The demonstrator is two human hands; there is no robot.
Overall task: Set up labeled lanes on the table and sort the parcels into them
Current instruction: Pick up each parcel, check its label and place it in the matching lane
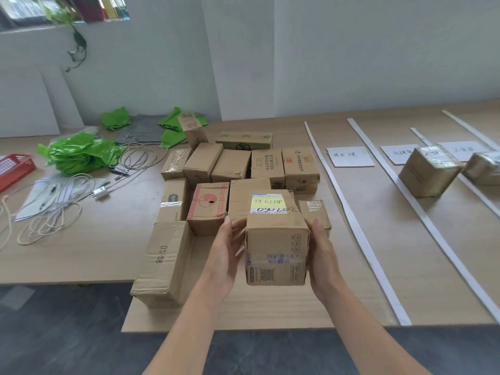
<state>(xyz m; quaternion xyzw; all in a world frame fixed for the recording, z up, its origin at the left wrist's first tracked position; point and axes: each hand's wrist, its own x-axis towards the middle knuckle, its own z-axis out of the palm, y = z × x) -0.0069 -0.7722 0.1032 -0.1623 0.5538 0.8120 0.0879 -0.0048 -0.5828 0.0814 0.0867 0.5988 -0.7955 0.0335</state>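
I hold a small cardboard parcel [276, 239] with a yellow handwritten sticker on top, lifted above the table's near edge. My left hand [226, 255] presses its left side and my right hand [323, 255] its right side. Behind it lies a cluster of several brown parcels [232, 169], with a long box marked DS-5B [162, 263] at the near left. To the right, white strips [349, 212] divide the table into lanes. White label cards [350, 156] lie at the lanes' far ends. Two taped parcels [428, 171] stand in the lanes at far right.
Green plastic bags [78, 152], tangled white cables with a charger [100, 193], papers and a red basket [13, 166] crowd the left table. A wall rises behind. The dark floor shows below the table's front edge [243, 330].
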